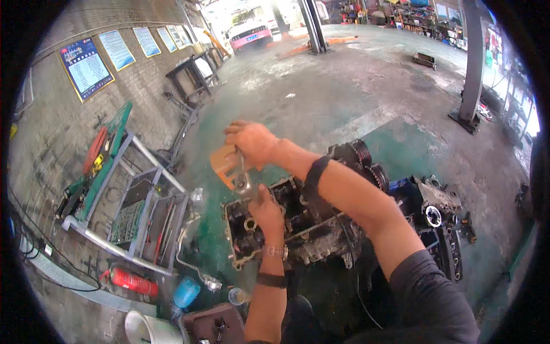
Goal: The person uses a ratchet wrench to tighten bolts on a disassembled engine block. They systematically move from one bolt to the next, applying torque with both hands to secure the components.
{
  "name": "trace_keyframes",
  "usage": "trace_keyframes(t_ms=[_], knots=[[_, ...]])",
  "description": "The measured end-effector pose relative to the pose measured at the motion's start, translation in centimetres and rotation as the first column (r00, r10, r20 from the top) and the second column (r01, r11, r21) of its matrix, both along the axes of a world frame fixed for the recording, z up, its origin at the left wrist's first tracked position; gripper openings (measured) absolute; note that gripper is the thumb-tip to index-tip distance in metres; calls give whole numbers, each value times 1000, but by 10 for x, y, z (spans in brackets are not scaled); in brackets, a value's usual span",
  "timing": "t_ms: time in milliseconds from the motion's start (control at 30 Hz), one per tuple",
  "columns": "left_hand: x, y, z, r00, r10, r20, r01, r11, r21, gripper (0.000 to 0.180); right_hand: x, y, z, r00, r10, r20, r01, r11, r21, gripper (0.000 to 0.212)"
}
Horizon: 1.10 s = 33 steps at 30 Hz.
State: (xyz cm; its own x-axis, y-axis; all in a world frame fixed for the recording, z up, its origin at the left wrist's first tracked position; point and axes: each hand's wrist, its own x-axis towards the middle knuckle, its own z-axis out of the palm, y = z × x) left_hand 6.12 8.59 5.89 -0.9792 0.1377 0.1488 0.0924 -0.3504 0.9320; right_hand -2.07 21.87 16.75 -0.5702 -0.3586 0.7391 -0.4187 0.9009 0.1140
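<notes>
My right hand (252,142) is closed on a silver ratchet wrench (243,181) with a round head, held above the far left corner of an engine block (312,249). Just below it, my left hand (267,213) is raised over the block, its fingers curled close to the wrench head. What those fingers hold, if anything, is hidden. An orange flat piece with cut-outs (222,166) shows beside the wrench, under my right hand; whether I hold it I cannot tell. The block's dark, oily open side faces up.
More engine parts (438,212) lie to the right, and a black cable (350,246) crosses the block. Left stands a metal tool rack (150,189), with a red fire extinguisher (133,282), a blue container (186,292) and a white bucket (150,329) nearer me. A lift post (473,69) rises behind.
</notes>
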Motion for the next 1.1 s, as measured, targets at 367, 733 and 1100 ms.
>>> trace_keyframes(t_ms=[367, 733, 1100], knots=[[-4, 0, -9, 996, 14, -86, -23, 994, -110, 51, 9, 5, -9, 998, -55, 28, 58, 993, -108, 29], [0, 5, 5, 976, 52, -210, -109, 957, -268, 52, 167, 34, -4, 867, -491, 82, 495, 869, -34, 28], [4, 6, 9, 919, 130, -371, -277, 883, -378, 37, 294, -55, 11, 962, -237, 132, 209, 958, 197, 49]])
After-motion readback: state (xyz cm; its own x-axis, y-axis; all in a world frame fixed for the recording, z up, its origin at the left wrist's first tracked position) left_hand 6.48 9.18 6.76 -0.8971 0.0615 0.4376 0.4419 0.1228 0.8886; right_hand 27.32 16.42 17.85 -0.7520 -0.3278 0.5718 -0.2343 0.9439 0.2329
